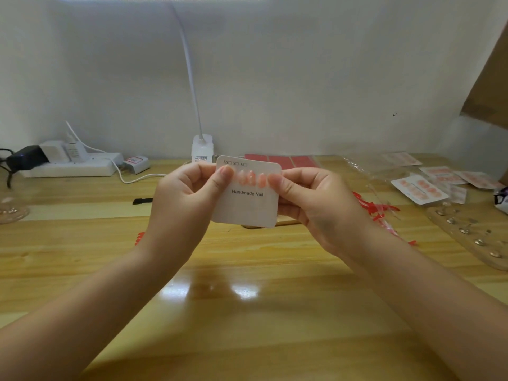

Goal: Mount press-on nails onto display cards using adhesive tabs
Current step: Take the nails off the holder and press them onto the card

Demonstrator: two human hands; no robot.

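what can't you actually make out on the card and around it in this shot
- Head view: the end nails on the display card are covered by the thumbs of the left hand and right hand.
- The size marks along the card's top are too small to read.
- The finished cards at right are blurred.

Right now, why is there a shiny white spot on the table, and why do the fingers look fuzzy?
Head view: the lamp overhead reflects as glare on the glossy table; the fingertips on the card are blurred, probably moving; edges curve from the wide lens.

"Handmade Nail" on card (247,204); sizes perhaps.
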